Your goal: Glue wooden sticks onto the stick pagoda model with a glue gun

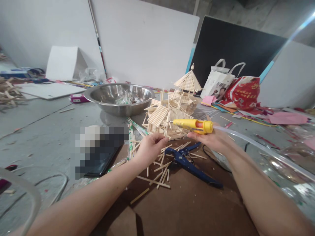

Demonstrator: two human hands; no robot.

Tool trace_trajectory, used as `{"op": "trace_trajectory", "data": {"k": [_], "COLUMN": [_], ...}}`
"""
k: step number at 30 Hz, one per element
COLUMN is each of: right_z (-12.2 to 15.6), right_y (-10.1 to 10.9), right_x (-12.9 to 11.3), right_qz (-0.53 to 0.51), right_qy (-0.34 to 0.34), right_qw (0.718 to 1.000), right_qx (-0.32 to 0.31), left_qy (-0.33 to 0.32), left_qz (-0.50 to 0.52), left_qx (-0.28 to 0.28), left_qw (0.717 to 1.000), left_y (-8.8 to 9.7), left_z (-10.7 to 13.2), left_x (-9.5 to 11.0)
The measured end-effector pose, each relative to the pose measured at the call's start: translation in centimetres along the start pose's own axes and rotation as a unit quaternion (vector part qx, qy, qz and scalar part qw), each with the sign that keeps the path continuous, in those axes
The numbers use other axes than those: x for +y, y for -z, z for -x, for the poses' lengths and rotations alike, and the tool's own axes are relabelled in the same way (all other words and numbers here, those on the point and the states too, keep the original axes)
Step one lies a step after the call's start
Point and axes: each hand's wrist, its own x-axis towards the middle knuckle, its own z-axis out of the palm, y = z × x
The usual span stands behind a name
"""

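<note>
My right hand [212, 139] is closed round a yellow glue gun [193, 126] with a clear glue stick running back over my forearm; its nozzle points left at a model building made of wooden sticks [172, 109]. My left hand [150, 147] is curled, fingers pinched together just in front of the model's base; what it pinches is too small to name. Loose wooden sticks [157, 172] lie under both hands on brown cardboard [187, 203]. Blue-handled cutters [189, 162] lie between my hands.
A steel bowl [108, 95] stands behind left, holding clear wrappers. A dark phone [100, 164] lies left of my left arm. Bags [233, 87], coloured paper scraps and white boards sit at the back. A cable [54, 183] loops at the front left.
</note>
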Motion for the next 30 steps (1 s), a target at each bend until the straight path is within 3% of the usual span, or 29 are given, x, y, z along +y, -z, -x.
{"op": "trace_trajectory", "data": {"k": [11, 24, 30], "right_z": [-0.1, 0.1, 0.1], "right_y": [-0.1, 0.8, 1.0], "right_x": [0.2, 0.7, 0.8], "right_qz": [0.016, 0.040, 0.022], "right_qy": [0.020, -0.020, 0.002], "right_qw": [1.000, 0.998, 0.997], "right_qx": [0.014, -0.054, -0.073], "left_qy": [0.001, 0.008, 0.011], "left_qz": [0.001, -0.001, -0.007], "left_qx": [0.004, 0.008, 0.011], "left_qw": [1.000, 1.000, 1.000], "left_y": [0.1, 0.1, 0.1], "left_z": [0.0, 0.0, -0.2], "left_x": [0.1, 0.2, 0.4]}}
